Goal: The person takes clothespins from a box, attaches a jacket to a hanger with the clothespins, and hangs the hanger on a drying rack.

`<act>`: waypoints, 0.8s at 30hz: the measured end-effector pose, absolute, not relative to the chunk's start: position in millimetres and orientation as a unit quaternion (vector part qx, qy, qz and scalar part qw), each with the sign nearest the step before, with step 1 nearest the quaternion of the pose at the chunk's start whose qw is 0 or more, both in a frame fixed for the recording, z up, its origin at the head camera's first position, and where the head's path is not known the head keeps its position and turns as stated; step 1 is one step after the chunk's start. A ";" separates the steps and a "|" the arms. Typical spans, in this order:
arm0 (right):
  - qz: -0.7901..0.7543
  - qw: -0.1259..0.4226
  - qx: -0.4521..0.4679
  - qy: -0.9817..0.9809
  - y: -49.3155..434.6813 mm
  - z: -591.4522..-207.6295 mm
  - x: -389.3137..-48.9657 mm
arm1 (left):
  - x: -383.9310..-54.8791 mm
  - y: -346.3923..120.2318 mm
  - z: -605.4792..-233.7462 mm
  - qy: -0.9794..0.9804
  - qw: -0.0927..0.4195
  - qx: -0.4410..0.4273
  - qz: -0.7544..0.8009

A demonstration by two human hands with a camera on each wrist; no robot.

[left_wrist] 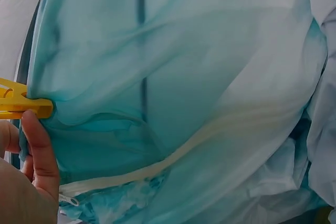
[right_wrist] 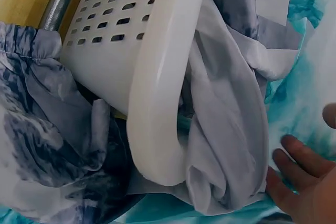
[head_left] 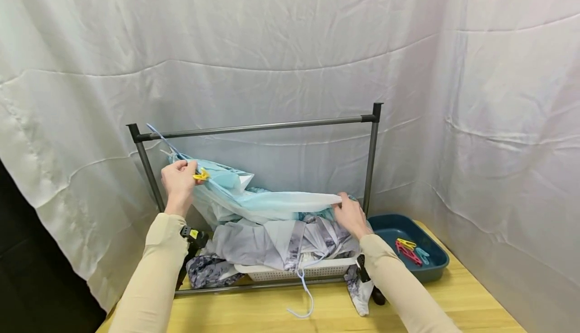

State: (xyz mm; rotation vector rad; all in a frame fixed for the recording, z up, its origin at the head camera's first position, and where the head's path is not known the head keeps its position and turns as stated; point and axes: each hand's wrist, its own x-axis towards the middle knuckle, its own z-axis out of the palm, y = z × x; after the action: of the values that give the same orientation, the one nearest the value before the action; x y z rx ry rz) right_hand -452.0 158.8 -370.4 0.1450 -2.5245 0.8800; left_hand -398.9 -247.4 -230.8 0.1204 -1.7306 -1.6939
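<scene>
Head view, entry one: a light blue garment, fading to white, stretched across the centre of the frame between my two hands. Left hand, left of centre: fingers clamped on the garment's edge, just beside a yellow clip fastened to the same cloth. Right hand, right of centre: thumb and fingers pinched the garment's whitish end. In the right wrist view those fingers sat at the right edge, slightly parted at their tips.

Blue hanger, one, left of centre: it slanted down from the end of the metal rack to my left hand; whether it touched the rail I could not tell.

Zip pull, one: lower left of the left wrist view, below my fingers.

Grey garment, with purple patterning: lower centre, heaped over a white basket.

Pale hanger hook, one: bottom centre, in front of the basket, over the yellow wooden tabletop.

Dark blue basin, lower right: held a yellow peg, pink pegs and light blue pegs.

White curtain: filled the upper frame.
</scene>
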 end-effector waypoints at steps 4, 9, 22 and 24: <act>0.292 0.248 0.076 -0.921 156.6 -368.3 -456.1 | -396.0 -258.3 -228.8 -0.682 0.346 0.058 -0.641; 0.261 0.237 0.098 -0.931 155.7 -368.1 -458.0 | -392.2 -275.8 -226.7 -0.718 0.329 0.078 -0.609; 0.228 0.236 0.016 -0.944 163.2 -357.0 -461.0 | -383.3 -309.0 -233.6 -0.797 0.268 0.077 -0.536; 0.222 0.240 0.006 -0.945 167.1 -354.8 -460.7 | -382.8 -313.1 -236.2 -0.806 0.264 0.071 -0.525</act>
State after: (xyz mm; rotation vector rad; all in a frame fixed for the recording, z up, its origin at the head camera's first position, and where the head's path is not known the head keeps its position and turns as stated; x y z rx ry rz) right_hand -460.7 167.1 -354.8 0.0161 -2.5873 0.6073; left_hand -382.8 -313.1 -236.2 0.1924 -2.1787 -1.4197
